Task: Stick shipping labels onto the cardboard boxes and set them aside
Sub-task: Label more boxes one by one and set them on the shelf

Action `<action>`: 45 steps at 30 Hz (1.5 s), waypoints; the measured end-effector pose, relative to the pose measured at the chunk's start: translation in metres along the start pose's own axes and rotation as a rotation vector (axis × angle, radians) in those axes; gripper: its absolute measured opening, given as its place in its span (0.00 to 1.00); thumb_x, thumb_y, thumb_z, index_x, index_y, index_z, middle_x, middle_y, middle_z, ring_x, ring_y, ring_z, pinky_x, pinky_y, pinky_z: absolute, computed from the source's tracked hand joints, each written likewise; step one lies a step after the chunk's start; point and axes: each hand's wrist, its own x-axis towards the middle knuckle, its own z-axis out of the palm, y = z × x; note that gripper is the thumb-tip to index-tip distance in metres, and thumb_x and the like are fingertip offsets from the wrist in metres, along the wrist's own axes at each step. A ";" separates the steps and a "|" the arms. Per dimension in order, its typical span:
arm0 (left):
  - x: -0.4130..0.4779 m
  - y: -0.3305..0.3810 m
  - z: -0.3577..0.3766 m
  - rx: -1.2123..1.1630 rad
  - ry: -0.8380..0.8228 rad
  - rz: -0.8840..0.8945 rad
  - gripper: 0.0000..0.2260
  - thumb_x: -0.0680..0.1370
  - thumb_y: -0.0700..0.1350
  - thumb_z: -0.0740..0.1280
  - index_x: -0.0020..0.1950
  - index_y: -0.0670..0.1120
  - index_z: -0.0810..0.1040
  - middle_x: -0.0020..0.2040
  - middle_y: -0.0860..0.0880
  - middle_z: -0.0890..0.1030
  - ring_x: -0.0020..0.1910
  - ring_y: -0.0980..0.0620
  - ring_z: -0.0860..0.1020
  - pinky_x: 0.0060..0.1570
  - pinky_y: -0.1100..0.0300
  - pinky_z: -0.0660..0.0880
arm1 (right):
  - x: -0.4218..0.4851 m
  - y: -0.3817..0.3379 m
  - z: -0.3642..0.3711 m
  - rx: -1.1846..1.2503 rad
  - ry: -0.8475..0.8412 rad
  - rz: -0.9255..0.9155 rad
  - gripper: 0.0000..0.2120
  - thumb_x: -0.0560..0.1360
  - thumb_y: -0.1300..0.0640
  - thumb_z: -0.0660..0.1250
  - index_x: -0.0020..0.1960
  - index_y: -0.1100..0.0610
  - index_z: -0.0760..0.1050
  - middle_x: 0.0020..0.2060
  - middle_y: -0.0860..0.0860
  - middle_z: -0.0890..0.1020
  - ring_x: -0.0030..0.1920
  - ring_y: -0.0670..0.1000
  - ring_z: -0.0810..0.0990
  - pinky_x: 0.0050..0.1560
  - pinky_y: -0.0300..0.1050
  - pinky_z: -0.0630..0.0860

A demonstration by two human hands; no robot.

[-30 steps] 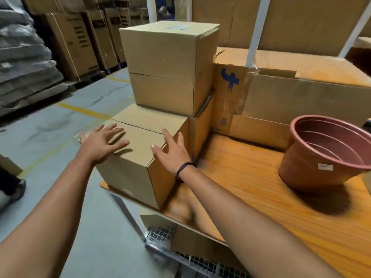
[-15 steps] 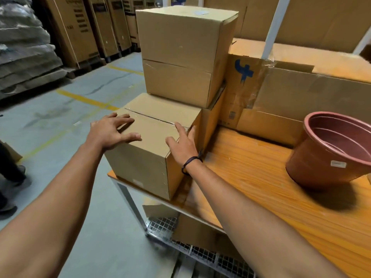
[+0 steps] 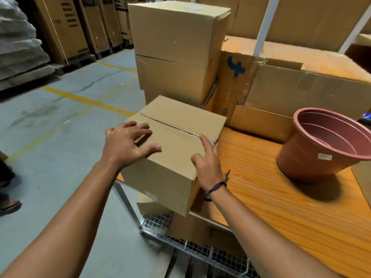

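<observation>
- Small box [image 3: 174,145]: a moment ago it sat tucked against the bottom of the stack. It has since come out towards me and turned a little, and its near bottom corner now hangs past the table corner. The taped seam faces up, and I see no label on the top.
- Left hand [image 3: 124,143]: lies flat on the left half of the box top, much as before, with fingers spread and straight and the thumb out across the cardboard. It presses and grips nothing.
- Right hand [image 3: 206,163]: has slid along the right side of the box. The forefinger lies straight along the top edge by the tape, the thumb is laid on top, and the other fingers are hidden down the side (nothing curled round that I can see).
- Reading: the box is freed from the stack and is between my palms, ready to be brought round for labelling. No label is in either hand.
- Stack of boxes [image 3: 174,47]: stands directly behind the small box. The top one carries a pale patch, possibly a label.
- Table [image 3: 281,207]: an orange wood-grain top with a wire shelf [image 3: 180,237] beneath it that holds more cardboard.
- Flower pot [image 3: 325,145]: brown plastic with a small sticker, tilted over, well to the right of the box.
- Open carton [image 3: 281,97]: blue mark, torn tape, at the back of the table.
- Floor [image 3: 70,87]: grey concrete with yellow lines.
- Tall cartons [image 3: 66,27]: ranked along the back on the left.
- Sandalled foot [image 3: 10,207]: someone's, at the left edge.
</observation>
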 end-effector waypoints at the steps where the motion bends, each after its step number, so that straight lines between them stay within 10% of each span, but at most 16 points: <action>1: -0.002 0.011 0.004 -0.002 0.002 0.013 0.36 0.62 0.78 0.59 0.57 0.57 0.83 0.65 0.59 0.78 0.69 0.52 0.72 0.60 0.45 0.64 | -0.002 0.006 -0.013 -0.012 0.015 -0.002 0.38 0.66 0.50 0.59 0.76 0.48 0.63 0.79 0.54 0.56 0.76 0.51 0.59 0.65 0.39 0.60; 7: -0.004 0.090 0.038 0.011 -0.058 0.057 0.32 0.66 0.77 0.58 0.57 0.58 0.83 0.65 0.61 0.78 0.70 0.52 0.71 0.61 0.38 0.65 | -0.003 0.036 -0.098 0.019 0.081 0.003 0.34 0.66 0.50 0.63 0.73 0.51 0.68 0.74 0.53 0.68 0.77 0.54 0.58 0.75 0.60 0.59; 17: -0.028 0.175 0.072 0.068 -0.132 0.079 0.24 0.76 0.69 0.59 0.65 0.57 0.77 0.70 0.58 0.73 0.74 0.49 0.64 0.65 0.34 0.59 | -0.013 0.069 -0.189 -0.037 -0.011 -0.017 0.31 0.69 0.51 0.63 0.72 0.45 0.66 0.75 0.51 0.66 0.77 0.52 0.57 0.76 0.58 0.55; 21: -0.021 0.169 0.070 0.059 -0.169 0.061 0.27 0.74 0.72 0.56 0.64 0.58 0.78 0.71 0.57 0.73 0.74 0.49 0.64 0.67 0.30 0.57 | -0.026 0.078 -0.197 0.164 0.066 -0.053 0.30 0.73 0.37 0.64 0.72 0.31 0.57 0.76 0.41 0.60 0.76 0.42 0.59 0.76 0.57 0.58; 25: -0.001 0.162 0.066 0.081 -0.209 0.087 0.25 0.73 0.72 0.59 0.62 0.60 0.79 0.74 0.56 0.69 0.75 0.49 0.61 0.70 0.30 0.52 | -0.035 0.109 -0.202 0.245 0.084 0.104 0.31 0.63 0.21 0.62 0.63 0.20 0.58 0.78 0.44 0.57 0.77 0.53 0.60 0.73 0.61 0.63; 35: 0.011 0.165 0.072 -0.222 -0.319 -0.023 0.32 0.66 0.74 0.63 0.64 0.60 0.79 0.73 0.57 0.71 0.72 0.47 0.65 0.69 0.42 0.65 | -0.008 0.087 -0.196 0.025 0.079 -0.142 0.37 0.74 0.24 0.44 0.78 0.39 0.48 0.79 0.43 0.51 0.79 0.44 0.48 0.78 0.58 0.47; 41: -0.008 0.155 0.083 -0.720 -0.282 -0.075 0.24 0.71 0.58 0.71 0.65 0.52 0.78 0.68 0.54 0.74 0.68 0.63 0.69 0.62 0.75 0.62 | 0.010 0.037 -0.208 -0.191 0.029 -0.181 0.38 0.71 0.22 0.44 0.77 0.36 0.49 0.80 0.43 0.50 0.79 0.44 0.43 0.78 0.52 0.42; 45: -0.014 0.143 0.095 -0.856 -0.291 -0.204 0.15 0.79 0.41 0.67 0.64 0.51 0.75 0.67 0.53 0.73 0.68 0.55 0.69 0.64 0.67 0.65 | 0.028 0.019 -0.196 -0.393 -0.049 -0.112 0.42 0.68 0.20 0.39 0.78 0.35 0.47 0.80 0.43 0.49 0.79 0.47 0.43 0.76 0.50 0.40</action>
